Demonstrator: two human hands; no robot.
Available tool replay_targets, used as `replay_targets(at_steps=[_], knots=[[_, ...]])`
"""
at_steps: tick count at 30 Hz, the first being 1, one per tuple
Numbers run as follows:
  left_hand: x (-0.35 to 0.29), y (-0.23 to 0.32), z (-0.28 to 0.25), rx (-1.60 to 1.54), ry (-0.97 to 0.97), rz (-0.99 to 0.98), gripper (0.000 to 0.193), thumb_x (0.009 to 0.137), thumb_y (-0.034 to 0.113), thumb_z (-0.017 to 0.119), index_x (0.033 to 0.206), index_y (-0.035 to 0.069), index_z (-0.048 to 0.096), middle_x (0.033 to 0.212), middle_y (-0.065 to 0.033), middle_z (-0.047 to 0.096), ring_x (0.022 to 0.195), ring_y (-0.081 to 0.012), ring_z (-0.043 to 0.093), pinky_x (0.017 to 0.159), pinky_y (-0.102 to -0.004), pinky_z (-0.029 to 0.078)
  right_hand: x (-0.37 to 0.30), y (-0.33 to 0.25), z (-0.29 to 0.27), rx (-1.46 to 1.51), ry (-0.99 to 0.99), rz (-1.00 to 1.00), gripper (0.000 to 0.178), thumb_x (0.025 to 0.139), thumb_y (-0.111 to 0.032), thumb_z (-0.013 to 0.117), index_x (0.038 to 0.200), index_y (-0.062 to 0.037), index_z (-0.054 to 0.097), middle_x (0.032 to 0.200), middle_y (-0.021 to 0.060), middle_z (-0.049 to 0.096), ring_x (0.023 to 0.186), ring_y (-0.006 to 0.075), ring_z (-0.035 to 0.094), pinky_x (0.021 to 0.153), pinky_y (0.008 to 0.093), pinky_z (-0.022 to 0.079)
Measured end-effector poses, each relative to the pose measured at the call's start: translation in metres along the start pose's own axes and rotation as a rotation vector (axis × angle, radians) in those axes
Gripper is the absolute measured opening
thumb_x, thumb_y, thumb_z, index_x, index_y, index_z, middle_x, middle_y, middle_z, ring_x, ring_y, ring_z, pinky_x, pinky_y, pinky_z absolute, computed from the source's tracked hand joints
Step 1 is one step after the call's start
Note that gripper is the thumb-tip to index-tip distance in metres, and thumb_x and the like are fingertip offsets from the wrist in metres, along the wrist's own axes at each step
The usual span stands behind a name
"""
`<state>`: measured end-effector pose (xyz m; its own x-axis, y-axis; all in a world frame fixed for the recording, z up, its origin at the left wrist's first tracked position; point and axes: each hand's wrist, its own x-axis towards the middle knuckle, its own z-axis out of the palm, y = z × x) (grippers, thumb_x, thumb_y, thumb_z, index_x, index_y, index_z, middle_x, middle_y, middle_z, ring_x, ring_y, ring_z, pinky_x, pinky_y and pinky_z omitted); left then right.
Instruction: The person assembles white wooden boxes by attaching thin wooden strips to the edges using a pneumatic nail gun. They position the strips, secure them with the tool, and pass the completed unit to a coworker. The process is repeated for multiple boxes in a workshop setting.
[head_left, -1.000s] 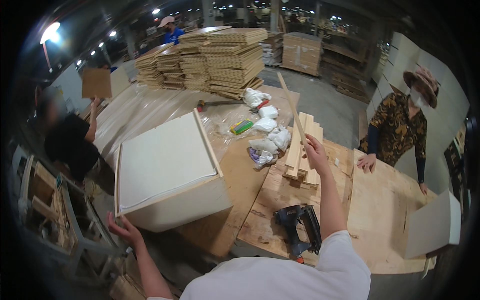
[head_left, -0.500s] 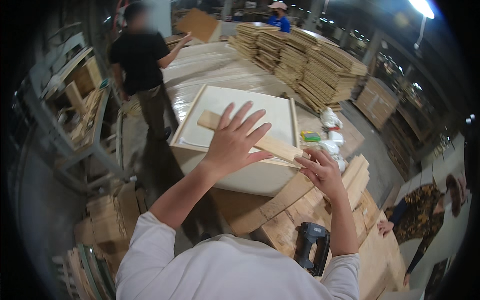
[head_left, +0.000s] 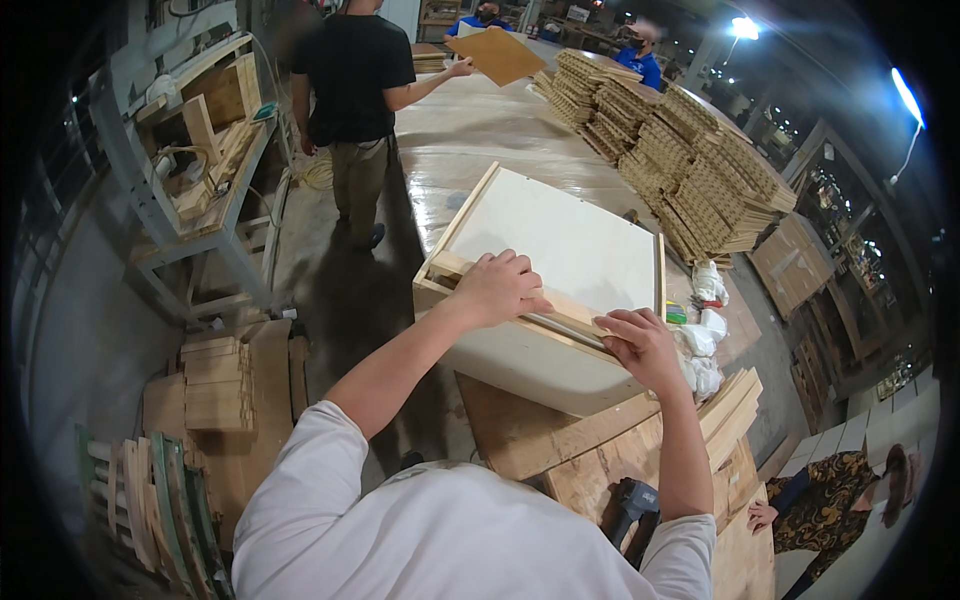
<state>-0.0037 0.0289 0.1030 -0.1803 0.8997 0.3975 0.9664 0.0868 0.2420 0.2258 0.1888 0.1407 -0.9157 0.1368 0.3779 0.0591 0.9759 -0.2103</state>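
Observation:
A pale wooden strip [head_left: 572, 312] lies along the near edge of a box-shaped wooden piece [head_left: 560, 225] with a white panel inside a raised rim. My left hand [head_left: 498, 290] has its fingers curled over the strip left of its middle. At the strip's right end, my right hand [head_left: 642, 345] grips it between thumb and fingers, close to the box's near right corner. Part of the strip is hidden under both hands. A dark nail gun [head_left: 632, 505] rests on the wooden bench by my right forearm, partly covered by my sleeve.
White plastic bags [head_left: 705, 335] lie right of the box, beside several loose wood strips [head_left: 730, 405]. Tall board stacks [head_left: 680, 150] stand behind on a large table [head_left: 450, 130]. A person in black [head_left: 355, 80] holds a brown board [head_left: 497, 55]; another person [head_left: 835, 500] is at right.
My left hand has gone from spread fingers to curled around the strip. The strip has come down against the box's near edge. The whole view has shifted, with the scene sliding right.

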Motion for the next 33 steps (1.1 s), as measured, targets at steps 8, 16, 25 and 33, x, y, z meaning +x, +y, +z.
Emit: replay_targets(at_steps=[8, 16, 25, 33], knots=[[-0.017, 0.006, 0.001, -0.014, 0.016, -0.03, 0.041, 0.086, 0.052, 0.054, 0.104, 0.017, 0.066, 0.098, -0.003, 0.055, 0.099, -0.0214, 0.05, 0.088, -0.0387, 0.04, -0.001, -0.003, 0.004, 0.114, -0.046, 0.026, 0.031, 0.078, -0.003, 0.065, 0.108, -0.0104, 0.068, 0.105, 0.0075, 0.064, 0.092, 0.026, 0.053, 0.083, 0.0349, 0.046], [-0.01, 0.005, -0.005, -0.021, -0.139, -0.026, 0.038, 0.088, 0.048, 0.055, 0.115, 0.022, 0.062, 0.104, -0.0058, 0.052, 0.1, -0.0219, 0.045, 0.091, -0.0379, 0.037, -0.005, 0.001, 0.011, 0.103, -0.006, 0.025, 0.029, 0.078, -0.004, 0.063, 0.106, -0.0124, 0.068, 0.106, 0.0055, 0.063, 0.093, 0.0258, 0.053, 0.084, 0.0358, 0.046], [-0.034, 0.013, 0.014, 0.201, 0.261, 0.127, 0.055, 0.08, 0.054, 0.059, 0.118, 0.014, 0.059, 0.101, -0.0059, 0.052, 0.099, -0.0237, 0.049, 0.09, -0.038, 0.04, -0.011, -0.007, 0.011, 0.031, 0.022, 0.011, 0.03, 0.076, -0.014, 0.068, 0.105, -0.0098, 0.067, 0.108, 0.0068, 0.063, 0.094, 0.0268, 0.054, 0.085, 0.0389, 0.044], [-0.004, -0.054, 0.021, 0.227, 0.391, 0.365, 0.053, 0.077, 0.06, 0.056, 0.113, 0.022, 0.064, 0.099, -0.0029, 0.057, 0.092, -0.0228, 0.055, 0.082, -0.0354, 0.046, 0.006, -0.039, 0.042, -0.181, 0.115, 0.116, 0.039, 0.075, -0.017, 0.069, 0.113, -0.0121, 0.063, 0.117, 0.0095, 0.056, 0.098, 0.0289, 0.051, 0.088, 0.0413, 0.041]])
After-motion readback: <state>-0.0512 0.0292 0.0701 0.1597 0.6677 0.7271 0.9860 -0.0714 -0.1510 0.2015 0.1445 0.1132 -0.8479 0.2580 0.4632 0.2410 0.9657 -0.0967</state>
